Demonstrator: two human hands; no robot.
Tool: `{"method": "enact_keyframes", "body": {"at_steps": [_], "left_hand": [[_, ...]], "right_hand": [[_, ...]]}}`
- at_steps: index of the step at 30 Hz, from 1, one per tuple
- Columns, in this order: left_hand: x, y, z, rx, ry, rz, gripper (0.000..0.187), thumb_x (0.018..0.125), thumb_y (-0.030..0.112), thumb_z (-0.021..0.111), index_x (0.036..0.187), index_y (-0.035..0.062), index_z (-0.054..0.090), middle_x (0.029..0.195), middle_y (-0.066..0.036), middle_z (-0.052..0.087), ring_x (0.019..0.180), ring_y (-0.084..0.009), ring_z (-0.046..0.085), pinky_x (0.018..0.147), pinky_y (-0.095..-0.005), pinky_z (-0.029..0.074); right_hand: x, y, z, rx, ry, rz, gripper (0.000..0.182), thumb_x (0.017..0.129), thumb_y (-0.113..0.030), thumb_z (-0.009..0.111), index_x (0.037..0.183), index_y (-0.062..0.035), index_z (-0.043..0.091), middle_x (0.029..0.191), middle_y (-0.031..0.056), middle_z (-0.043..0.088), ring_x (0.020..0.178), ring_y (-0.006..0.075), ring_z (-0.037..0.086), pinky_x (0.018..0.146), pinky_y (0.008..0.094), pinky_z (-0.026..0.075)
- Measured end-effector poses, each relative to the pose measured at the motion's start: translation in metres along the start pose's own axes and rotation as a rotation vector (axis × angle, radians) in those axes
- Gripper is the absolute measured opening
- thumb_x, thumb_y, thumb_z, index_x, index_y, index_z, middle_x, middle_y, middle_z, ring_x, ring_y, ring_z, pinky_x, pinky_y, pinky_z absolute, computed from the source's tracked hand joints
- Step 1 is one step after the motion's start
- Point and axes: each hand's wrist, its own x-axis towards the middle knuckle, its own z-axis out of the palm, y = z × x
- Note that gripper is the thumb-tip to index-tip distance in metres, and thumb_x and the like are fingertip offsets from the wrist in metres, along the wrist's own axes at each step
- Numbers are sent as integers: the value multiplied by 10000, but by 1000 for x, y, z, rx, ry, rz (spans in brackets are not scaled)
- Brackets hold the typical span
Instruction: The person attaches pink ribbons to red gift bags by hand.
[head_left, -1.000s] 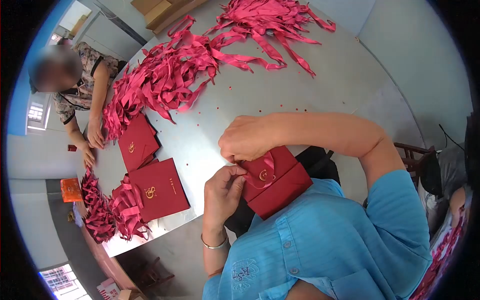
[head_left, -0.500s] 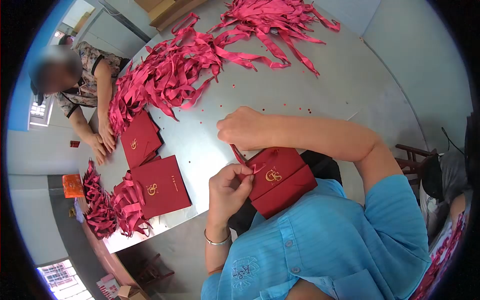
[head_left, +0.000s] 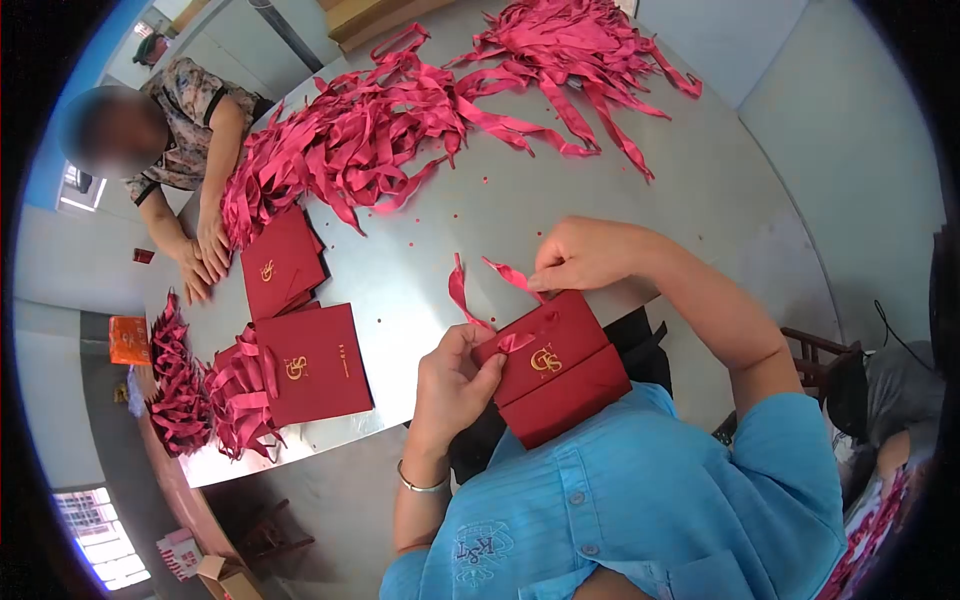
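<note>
A dark red paper gift bag [head_left: 565, 385] with a gold emblem lies folded flat against my body at the table's edge. My left hand [head_left: 458, 388] pinches its left edge between thumb and fingers, beside a strip of ribbon on the bag's face. My right hand [head_left: 583, 258] is closed at the bag's upper edge, with a pink-red ribbon [head_left: 508, 272] between thumb and fingers. One ribbon end points left from that hand; another loose end [head_left: 457, 285] stands up just above my left fingers. How the ribbon runs through the bag is partly hidden.
Heaps of pink-red ribbons [head_left: 350, 140] cover the table's far side. Stacked red bags [head_left: 322, 365] lie to the left, with more ribbons [head_left: 180, 370] beyond. A co-worker's hands [head_left: 205, 258] rest on the table there. A cardboard box [head_left: 375, 20] stands at the back.
My right hand has moved right and down, from out over the table to the bag's upper edge. The ribbon ends now stand apart. My left hand stays on the bag.
</note>
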Motion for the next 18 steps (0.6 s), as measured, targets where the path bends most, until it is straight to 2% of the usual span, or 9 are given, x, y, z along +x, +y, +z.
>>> {"method": "enact_keyframes", "body": {"at_steps": [2, 5, 9, 11, 13, 18], "left_hand": [[0, 0, 1, -5, -15, -9, 221, 829, -34, 682, 1030, -9, 593, 797, 39, 611, 609, 18, 456, 530, -148, 361], [0, 1, 1, -63, -30, -3, 209, 835, -45, 670, 1026, -18, 589, 811, 25, 622, 617, 16, 470, 533, -146, 368], [0, 0, -2, -44, -54, -54, 211, 838, -57, 659, 1036, -31, 590, 833, 13, 635, 637, 15, 494, 538, -141, 379], [1, -7, -3, -17, -77, -87, 212, 838, -59, 658, 1038, -33, 592, 840, 12, 639, 642, 16, 499, 539, -140, 382], [2, -12, -3, -145, -82, -22, 206, 837, -62, 657, 1033, -31, 601, 854, 13, 645, 655, 15, 509, 543, -139, 386], [1, 5, -6, -119, -117, -70, 209, 836, -65, 652, 1032, -16, 600, 865, 14, 648, 672, 11, 519, 561, -140, 392]], "right_hand": [[2, 4, 5, 52, 37, -77, 304, 867, -331, 674, 781, -43, 716, 616, 18, 613, 559, 109, 511, 536, 305, 405], [2, 0, 5, 77, -30, -61, 261, 838, -293, 697, 782, -38, 711, 613, 14, 609, 561, 105, 512, 534, 297, 405], [6, 2, 12, 106, 14, -61, 242, 819, -258, 697, 775, -21, 695, 613, 15, 610, 560, 113, 520, 533, 295, 409], [8, 4, 16, 105, 59, -35, 240, 814, -233, 674, 744, -3, 669, 619, 44, 623, 562, 129, 543, 535, 306, 426], [8, 2, 21, 83, 103, -30, 245, 821, -230, 663, 737, 0, 658, 617, 58, 623, 556, 133, 548, 534, 313, 432], [14, 8, 32, 38, 244, 58, 253, 846, -217, 620, 740, 12, 637, 613, 98, 623, 547, 152, 565, 534, 335, 449]]}}
